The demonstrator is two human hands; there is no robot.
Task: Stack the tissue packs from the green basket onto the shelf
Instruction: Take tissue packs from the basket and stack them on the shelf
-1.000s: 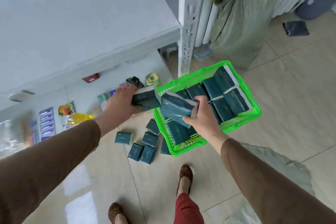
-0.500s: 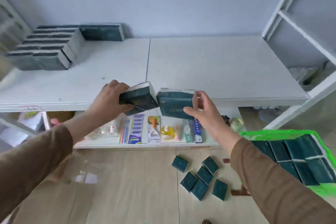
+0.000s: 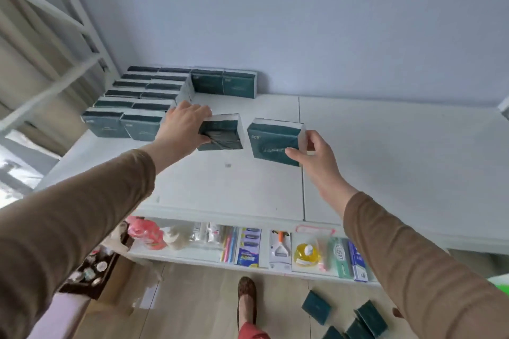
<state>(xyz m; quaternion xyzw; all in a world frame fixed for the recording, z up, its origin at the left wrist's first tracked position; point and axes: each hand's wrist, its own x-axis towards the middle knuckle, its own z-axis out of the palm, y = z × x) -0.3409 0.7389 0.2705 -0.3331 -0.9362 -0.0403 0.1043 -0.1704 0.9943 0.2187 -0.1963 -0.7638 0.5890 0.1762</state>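
Packs stacked on edge fill the shelf's back-left corner. Left hand grips one pack just right of that row — nearer the gap, likely first in. Right hand pinches another pack beside it, both upright, faces toward the camera.

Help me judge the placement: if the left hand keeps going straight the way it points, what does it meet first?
Probably the pair of upright packs against the back wall. The left hand, gripping a tissue pack, points there over bare shelf; depth is uncertain.
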